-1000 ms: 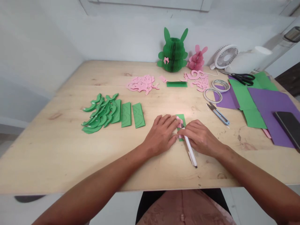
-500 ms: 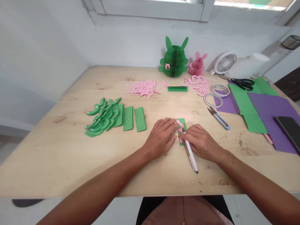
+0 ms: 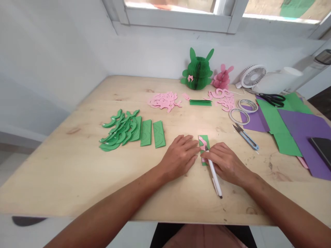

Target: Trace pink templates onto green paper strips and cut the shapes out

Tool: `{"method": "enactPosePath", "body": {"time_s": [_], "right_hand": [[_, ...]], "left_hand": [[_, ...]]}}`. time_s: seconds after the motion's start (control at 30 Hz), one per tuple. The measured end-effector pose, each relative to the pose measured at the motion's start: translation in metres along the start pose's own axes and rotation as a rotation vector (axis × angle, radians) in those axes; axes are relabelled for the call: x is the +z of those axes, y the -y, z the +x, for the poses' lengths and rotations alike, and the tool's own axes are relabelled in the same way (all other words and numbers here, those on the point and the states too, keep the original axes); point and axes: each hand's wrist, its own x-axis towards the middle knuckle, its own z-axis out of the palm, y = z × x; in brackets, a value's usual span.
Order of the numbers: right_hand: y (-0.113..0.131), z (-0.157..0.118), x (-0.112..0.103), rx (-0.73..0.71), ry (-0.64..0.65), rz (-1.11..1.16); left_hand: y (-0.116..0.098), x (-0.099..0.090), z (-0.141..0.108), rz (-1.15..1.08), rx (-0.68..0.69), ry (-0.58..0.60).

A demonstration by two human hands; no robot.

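Note:
A white pen (image 3: 215,175) is gripped in my right hand (image 3: 224,160), its tip resting at a curvy pink paper cutout (image 3: 203,142). That cutout lies on a small green paper rectangle (image 3: 205,138) flat on the table. My left hand (image 3: 179,155) lies flat, its fingers stretched out, with the fingertips at the left edge of the paper. Part of the green piece is hidden under my right fingers. To the left are two green rectangles (image 3: 159,134) with drawn outlines and a heap of green cutouts (image 3: 120,129).
Pink cutouts (image 3: 164,101) lie farther back. A green paper figure (image 3: 198,74) and a pink one (image 3: 221,79) stand by the wall. On the right are tape rolls (image 3: 239,116), thread snips (image 3: 247,137), scissors (image 3: 272,100), purple paper (image 3: 305,127), a phone (image 3: 320,148) and a fan (image 3: 253,76).
The camera view has shifted slightly, so everything sits a little lower and to the right. My left fingers have moved down along the paper's edge, and the pen tip lies slightly lower on the cutout.

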Motion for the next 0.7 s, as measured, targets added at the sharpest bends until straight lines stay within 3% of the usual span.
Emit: {"method": "enactPosePath", "body": {"time_s": [0.7], "right_hand": [[0.0014,0.0018,-0.0014,-0.002,-0.004,0.010]], "left_hand": [[-0.0009,0.0040,0.0016,-0.009,-0.020,0.061]]}}
